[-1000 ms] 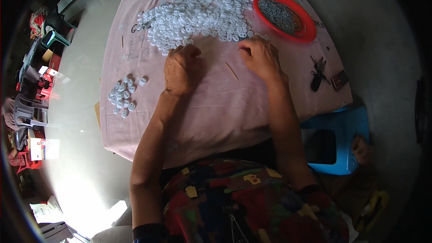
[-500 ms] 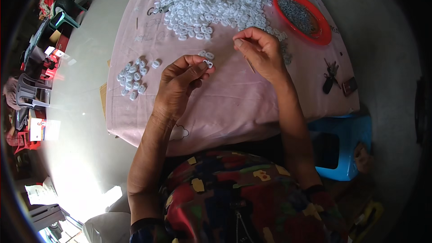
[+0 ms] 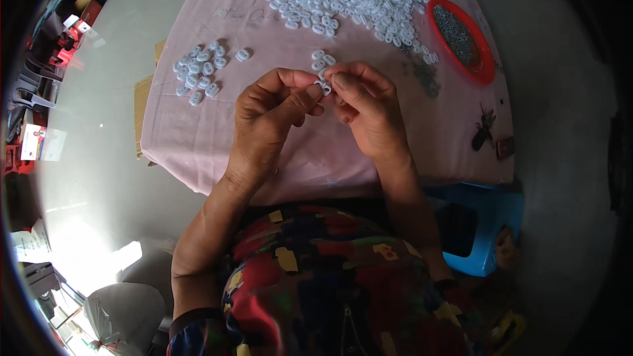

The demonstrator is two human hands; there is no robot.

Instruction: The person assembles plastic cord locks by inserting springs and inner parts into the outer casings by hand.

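Head: left hand (image 3: 265,113) pinches white piece (image 3: 326,88).

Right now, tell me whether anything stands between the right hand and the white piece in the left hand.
Nothing visible does. The left hand pinches the white piece, and the right hand has its fingertips right at it; contact is unclear. Loose white pieces lie on the cloth just beyond, not between.
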